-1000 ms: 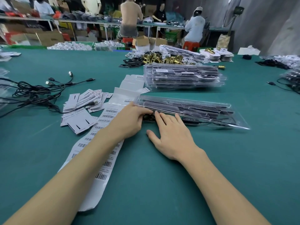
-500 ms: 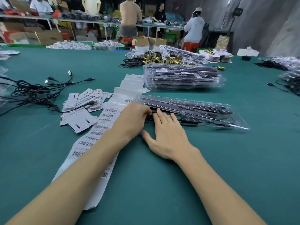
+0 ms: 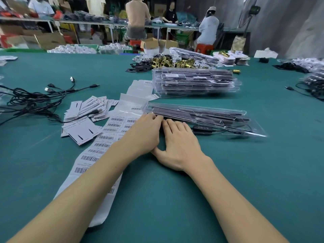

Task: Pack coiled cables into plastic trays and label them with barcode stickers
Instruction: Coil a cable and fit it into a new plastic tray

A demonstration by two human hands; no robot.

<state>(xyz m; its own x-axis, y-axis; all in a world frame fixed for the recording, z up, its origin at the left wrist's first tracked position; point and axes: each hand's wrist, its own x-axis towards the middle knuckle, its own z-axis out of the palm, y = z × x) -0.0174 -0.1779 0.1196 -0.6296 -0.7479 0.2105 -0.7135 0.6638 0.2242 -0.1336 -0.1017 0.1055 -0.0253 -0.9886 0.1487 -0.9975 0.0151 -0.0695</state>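
Left hand (image 3: 145, 132) fingers curl at the clear tray (image 3: 201, 114) edge; right hand (image 3: 180, 142) fingers lie flat, slightly spread, beside it.

— How many hands are in view?
— Two: a left hand (image 3: 142, 133) and a right hand (image 3: 180, 142).
— And clear plastic trays?
— One tray (image 3: 201, 116) in front of the hands, one stack of trays (image 3: 194, 82) behind it; the stack's number cannot be told.
— Barcode stickers?
— One long sticker sheet (image 3: 105, 146).
— People at the back?
— Five, one only partly seen.
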